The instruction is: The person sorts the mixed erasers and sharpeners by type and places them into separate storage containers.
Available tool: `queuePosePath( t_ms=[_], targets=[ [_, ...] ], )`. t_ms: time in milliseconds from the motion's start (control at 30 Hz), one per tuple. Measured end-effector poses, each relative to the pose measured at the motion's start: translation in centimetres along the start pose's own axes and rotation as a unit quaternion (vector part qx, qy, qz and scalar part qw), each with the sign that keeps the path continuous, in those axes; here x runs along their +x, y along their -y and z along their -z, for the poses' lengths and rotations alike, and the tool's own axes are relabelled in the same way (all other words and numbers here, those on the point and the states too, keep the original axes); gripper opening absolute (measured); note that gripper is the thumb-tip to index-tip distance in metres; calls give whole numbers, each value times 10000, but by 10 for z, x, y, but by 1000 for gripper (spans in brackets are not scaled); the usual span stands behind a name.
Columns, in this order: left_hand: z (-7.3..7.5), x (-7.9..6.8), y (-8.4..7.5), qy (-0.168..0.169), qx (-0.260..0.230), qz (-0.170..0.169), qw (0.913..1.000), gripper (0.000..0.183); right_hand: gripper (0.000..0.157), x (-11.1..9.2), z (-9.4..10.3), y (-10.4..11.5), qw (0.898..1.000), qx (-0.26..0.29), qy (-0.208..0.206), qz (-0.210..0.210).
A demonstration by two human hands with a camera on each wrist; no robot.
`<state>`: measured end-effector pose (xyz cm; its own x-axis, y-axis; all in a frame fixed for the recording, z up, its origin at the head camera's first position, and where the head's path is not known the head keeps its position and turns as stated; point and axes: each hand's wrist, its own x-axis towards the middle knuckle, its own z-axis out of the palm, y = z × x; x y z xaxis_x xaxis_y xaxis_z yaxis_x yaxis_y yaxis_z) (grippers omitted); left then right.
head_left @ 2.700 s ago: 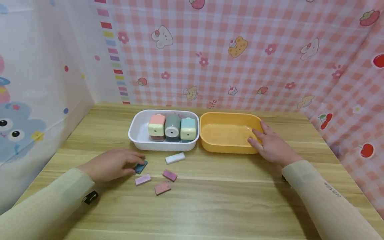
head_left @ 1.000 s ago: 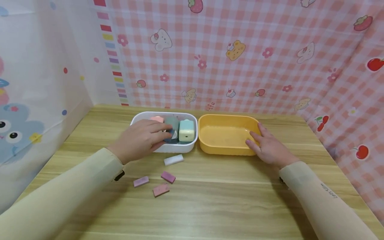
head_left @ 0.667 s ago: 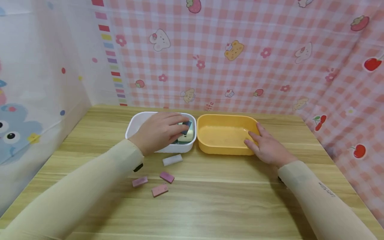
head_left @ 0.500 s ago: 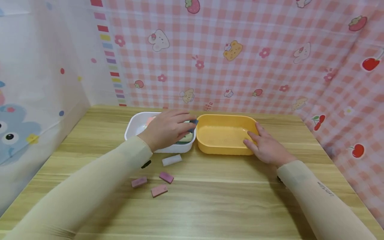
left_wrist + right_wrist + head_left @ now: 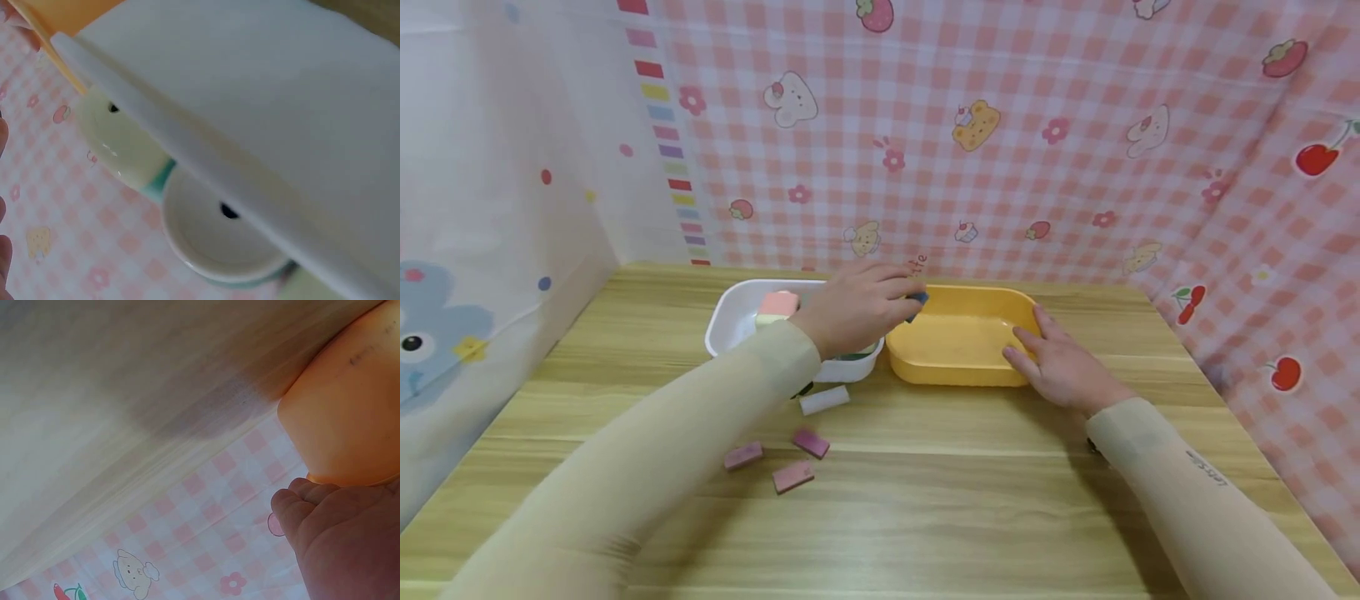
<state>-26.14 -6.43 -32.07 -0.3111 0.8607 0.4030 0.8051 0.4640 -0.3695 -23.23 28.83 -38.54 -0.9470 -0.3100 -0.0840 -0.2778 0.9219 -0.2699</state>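
Head view: note blue block (image 5: 917, 307) pinched in left hand (image 5: 861, 307) above left end of yellow tray (image 5: 958, 373) near far edge of desk (image 5: 970, 517), and right hand (image 5: 1067, 367) spread on right rim; preferably release low.

As the right wrist camera saw it, an orange bin (image 5: 350, 431) stood tilted in the view, its wall bearing a dark scuff (image 5: 362, 357). Directly below the bin, the person's right hand (image 5: 350, 540) met its rim; some fingertips showed beside the rim, while the others were out of sight. To the bin's left spread the wooden table (image 5: 81, 394), with a soft dark shadow (image 5: 194, 415) near the bin. Below and left of the bin hung a pink-and-white gingham cloth (image 5: 194, 522). On it, a round pink print (image 5: 273, 525) lay just below the bin, partly hidden by the hand; a pink flower (image 5: 234, 584) was farther below, a cartoon animal (image 5: 135, 574) farther left of the bin, and red cherries (image 5: 69, 592) farthest from it, cut off.
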Motion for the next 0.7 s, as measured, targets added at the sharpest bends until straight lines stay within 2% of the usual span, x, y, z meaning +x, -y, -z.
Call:
queuePosePath(
  t_ms=[233,400,567,700],
  targets=[
    [-10,22,-3,327,227,-154,9991,25,86,0,0,-1,10000,-2,-21,-22],
    [-18,36,-6,647,143,-64,9978,26,83,1,-2,-3,10000,16,-66,-32],
    [-25,44,-9,985,115,-26,9951,27,79,1,-2,-2,9999,56,-87,-64],
    [-30,46,-10,1226,151,-50,9923,29,81,0,-2,-1,9999,38,-105,-16]
  ],
)
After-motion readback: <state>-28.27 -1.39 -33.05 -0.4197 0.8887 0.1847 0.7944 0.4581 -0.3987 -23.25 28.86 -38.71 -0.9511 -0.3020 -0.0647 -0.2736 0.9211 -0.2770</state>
